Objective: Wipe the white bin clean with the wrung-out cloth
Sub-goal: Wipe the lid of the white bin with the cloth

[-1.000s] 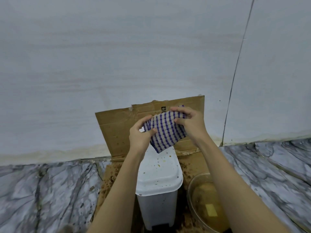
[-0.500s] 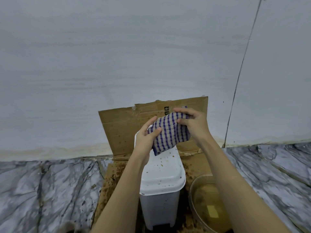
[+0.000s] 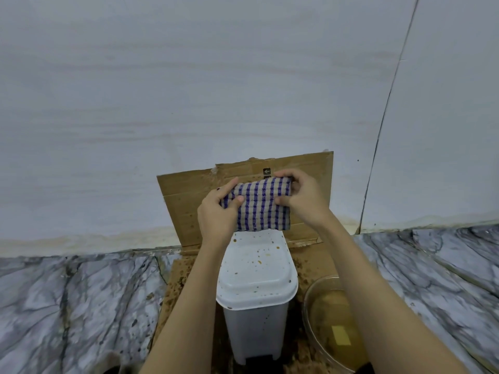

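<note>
One pale wall point(image 3: 189, 103) fills the upper half, split by one dark seam into two panels; below it lies one grey-veined marble floor point(image 3: 67, 306), speckled with brown near the middle; one sheet of cardboard point(image 3: 183, 201) leans against the wall and folds forward onto the floor, its lower part crusted with brown mess.

One white bin point(image 3: 256, 327) stands upright on the cardboard, centred in the view; its one lid point(image 3: 256, 276) is closed and dotted with many small brown specks, too many to count; a few more specks mark its front wall. One clear glass bowl point(image 3: 304, 309) sits just beside the bin on its right, holding murky yellowish water; one small yellow square point(image 3: 340, 335) lies in that water.

One blue-and-white checked cloth point(image 3: 260, 209) hangs folded in the air above the back of the lid; whether its lower edge touches the lid cannot be told.

Two bare hands hold the cloth: the left hand point(image 3: 214, 220) pinches its left edge, thumb in front and fingers behind; the right hand point(image 3: 305, 203) pinches its upper right corner with curled fingers, thumb pressed on the front.
</note>
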A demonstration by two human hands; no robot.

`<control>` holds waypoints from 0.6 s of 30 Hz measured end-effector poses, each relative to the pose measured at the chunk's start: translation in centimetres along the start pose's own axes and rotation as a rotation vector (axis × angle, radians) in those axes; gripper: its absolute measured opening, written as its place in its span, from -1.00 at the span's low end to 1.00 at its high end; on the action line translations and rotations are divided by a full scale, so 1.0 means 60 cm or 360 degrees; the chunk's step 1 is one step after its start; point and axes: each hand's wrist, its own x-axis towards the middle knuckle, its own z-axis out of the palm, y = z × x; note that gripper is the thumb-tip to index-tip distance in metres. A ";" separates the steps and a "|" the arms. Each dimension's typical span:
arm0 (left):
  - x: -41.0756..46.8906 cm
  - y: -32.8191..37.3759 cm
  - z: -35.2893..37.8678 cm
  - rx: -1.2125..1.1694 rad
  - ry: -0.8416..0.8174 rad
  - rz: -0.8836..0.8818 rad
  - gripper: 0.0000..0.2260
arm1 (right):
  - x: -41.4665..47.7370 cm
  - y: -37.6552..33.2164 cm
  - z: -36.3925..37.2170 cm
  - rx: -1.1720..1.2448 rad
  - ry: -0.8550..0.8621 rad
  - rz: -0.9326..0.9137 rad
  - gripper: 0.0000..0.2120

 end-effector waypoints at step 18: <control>-0.006 -0.005 0.003 0.0184 -0.0701 -0.0239 -0.76 | 0.015 0.028 -0.008 -0.0185 0.0116 0.0052 -0.84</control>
